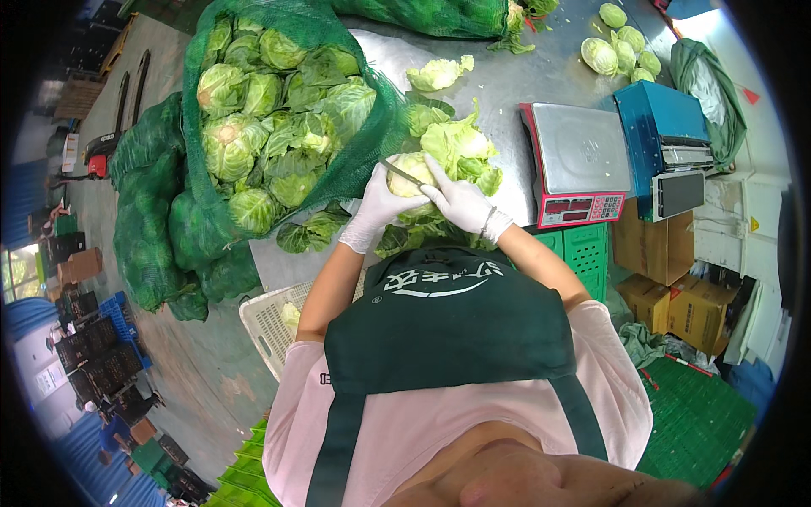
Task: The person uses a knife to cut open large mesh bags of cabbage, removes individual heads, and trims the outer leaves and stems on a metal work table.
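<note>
Both my hands wear thin white gloves. My left hand (pixel 382 201) holds the left side of a pale trimmed cabbage head (pixel 405 182). My right hand (pixel 464 204) is on its right side, with a knife (pixel 402 171) whose narrow blade lies across the head towards my left hand's fingers. How the handle sits in my right hand is hidden. Loose cabbage leaves (pixel 457 147) lie just beyond and beside the hands. To the left, a green mesh sack (pixel 386 120) gapes wide, full of whole cabbages (pixel 236 147).
A red-framed scale (pixel 581 149) stands right on the metal table (pixel 500 79), beside a blue machine (pixel 662 127). Trimmed cabbages (pixel 599 56) lie at the far right. Filled mesh sacks (pixel 146 234) stand at left; a white crate (pixel 266 329) is below the table edge, cardboard boxes (pixel 656 244) right.
</note>
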Motion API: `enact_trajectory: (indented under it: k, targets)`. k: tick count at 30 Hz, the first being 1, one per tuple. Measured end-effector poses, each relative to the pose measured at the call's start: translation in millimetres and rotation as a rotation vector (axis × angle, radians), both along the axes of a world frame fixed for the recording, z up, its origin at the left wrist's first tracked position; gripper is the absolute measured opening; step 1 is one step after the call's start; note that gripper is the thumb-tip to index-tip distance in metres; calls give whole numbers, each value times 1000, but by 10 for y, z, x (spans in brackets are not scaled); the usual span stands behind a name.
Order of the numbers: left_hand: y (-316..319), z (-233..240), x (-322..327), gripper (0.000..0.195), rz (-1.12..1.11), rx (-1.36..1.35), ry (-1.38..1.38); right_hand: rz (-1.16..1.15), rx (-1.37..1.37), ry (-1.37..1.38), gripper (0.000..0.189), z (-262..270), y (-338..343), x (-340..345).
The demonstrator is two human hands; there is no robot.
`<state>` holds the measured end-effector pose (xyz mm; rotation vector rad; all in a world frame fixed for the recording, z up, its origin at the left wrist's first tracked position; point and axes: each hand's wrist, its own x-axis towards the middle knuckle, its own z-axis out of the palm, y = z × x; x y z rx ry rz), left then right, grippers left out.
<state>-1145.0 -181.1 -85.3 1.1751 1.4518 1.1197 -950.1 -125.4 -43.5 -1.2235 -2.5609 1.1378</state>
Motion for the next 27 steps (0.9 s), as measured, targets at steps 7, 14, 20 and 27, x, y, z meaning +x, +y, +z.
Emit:
enact_trajectory:
  k: [7,14,20,27]
  targets:
    - [-35,56,63,98,109,158,302,-169,139,9,51,-2,-54,-132]
    - [-210,333,40,93,162,149,-95,-693,-380,341,50,-2,714,275]
    - [-252,305,-131,79,164,47,-527,-568,-281,356,57,88,640,255]
    - [-250,514,-54,90,28,7,-515,-465,-698,536,48,57,141,15]
